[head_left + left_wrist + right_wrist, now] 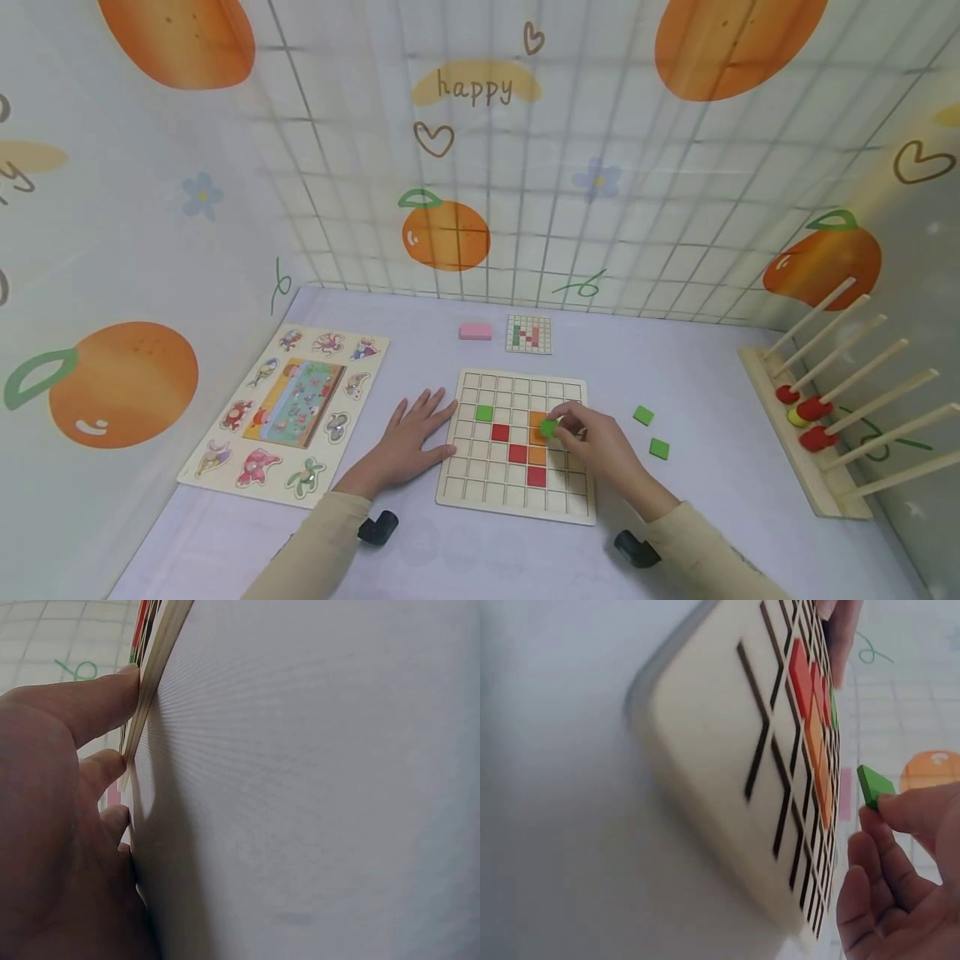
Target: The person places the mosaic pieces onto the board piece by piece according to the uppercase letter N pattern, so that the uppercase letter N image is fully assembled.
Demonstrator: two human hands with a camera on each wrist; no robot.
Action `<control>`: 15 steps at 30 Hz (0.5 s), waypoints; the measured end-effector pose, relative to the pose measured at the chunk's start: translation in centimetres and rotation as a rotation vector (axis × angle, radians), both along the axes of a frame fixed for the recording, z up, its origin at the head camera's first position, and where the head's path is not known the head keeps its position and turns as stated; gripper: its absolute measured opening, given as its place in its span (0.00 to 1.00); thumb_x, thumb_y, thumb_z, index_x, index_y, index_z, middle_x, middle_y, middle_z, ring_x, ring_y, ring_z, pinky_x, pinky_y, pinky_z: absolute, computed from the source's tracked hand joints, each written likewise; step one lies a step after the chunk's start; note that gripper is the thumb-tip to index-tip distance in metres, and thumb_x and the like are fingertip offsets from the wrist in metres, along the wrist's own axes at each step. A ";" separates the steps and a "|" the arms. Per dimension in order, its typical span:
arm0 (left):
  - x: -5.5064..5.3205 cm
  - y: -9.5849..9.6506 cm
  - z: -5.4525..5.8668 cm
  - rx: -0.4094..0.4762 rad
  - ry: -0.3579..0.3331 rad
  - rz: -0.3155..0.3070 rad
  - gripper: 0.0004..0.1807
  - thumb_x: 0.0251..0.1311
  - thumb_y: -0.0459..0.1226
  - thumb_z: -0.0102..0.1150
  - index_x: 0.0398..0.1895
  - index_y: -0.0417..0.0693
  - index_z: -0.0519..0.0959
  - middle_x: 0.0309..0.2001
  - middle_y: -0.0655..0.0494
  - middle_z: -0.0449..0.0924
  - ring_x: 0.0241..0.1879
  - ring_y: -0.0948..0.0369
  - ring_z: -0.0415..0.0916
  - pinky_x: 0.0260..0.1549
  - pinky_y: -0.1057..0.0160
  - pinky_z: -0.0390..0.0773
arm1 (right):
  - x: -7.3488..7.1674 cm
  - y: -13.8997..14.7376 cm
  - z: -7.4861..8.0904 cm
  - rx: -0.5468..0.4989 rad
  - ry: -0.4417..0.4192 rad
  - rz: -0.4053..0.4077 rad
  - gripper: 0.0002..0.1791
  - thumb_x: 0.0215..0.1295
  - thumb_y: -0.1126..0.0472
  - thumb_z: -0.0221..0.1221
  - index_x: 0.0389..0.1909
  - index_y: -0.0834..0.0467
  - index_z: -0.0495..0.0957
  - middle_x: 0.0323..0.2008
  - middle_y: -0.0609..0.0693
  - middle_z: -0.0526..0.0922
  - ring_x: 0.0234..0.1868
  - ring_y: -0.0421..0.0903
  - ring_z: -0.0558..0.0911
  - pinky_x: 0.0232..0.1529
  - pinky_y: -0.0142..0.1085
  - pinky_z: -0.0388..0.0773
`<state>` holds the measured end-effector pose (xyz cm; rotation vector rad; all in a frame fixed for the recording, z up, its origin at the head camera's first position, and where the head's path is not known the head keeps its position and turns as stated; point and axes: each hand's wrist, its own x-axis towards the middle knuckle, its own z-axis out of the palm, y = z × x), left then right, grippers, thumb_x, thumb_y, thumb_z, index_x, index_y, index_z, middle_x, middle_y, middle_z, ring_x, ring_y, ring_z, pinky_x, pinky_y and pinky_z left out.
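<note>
A wooden grid board (472, 492) lies in the middle of the table. Set in its squares are red tiles (517, 454), orange tiles (537, 456) and one green tile (484, 413). My right hand (603, 446) pinches another green tile (549, 428) between thumb and fingertips, over the board's right half. In the right wrist view this held green tile (874, 786) stands tilted, raised above the grid. My left hand (408, 442) lies with fingers spread, and its thumb and index fingertips touch the board's left edge, as the left wrist view shows.
Two loose green tiles (651, 432) lie right of the board. Behind it are a small pattern card (545, 344) and a pink block (476, 332). An animal puzzle board (300, 492) lies at left; a wooden peg rack (776, 408) with red beads stands at right.
</note>
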<state>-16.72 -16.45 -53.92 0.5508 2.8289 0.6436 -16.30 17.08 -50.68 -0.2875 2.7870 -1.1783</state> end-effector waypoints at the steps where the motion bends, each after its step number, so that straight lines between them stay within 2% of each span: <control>1: 0.0 0.0 0.0 -0.001 0.000 -0.001 0.42 0.68 0.60 0.55 0.81 0.60 0.57 0.82 0.56 0.44 0.81 0.53 0.35 0.78 0.43 0.30 | -0.1 -0.3 0.0 0.000 0.003 0.006 0.12 0.66 0.63 0.68 0.46 0.44 0.82 0.31 0.40 0.82 0.33 0.41 0.78 0.32 0.32 0.79; 15: 0.0 -0.1 -0.1 0.012 0.000 -0.004 0.41 0.69 0.60 0.55 0.81 0.60 0.57 0.83 0.57 0.43 0.81 0.54 0.34 0.78 0.44 0.30 | -0.5 -4.2 -0.2 -0.001 0.059 0.112 0.10 0.68 0.62 0.66 0.44 0.43 0.82 0.29 0.36 0.81 0.33 0.38 0.78 0.36 0.33 0.80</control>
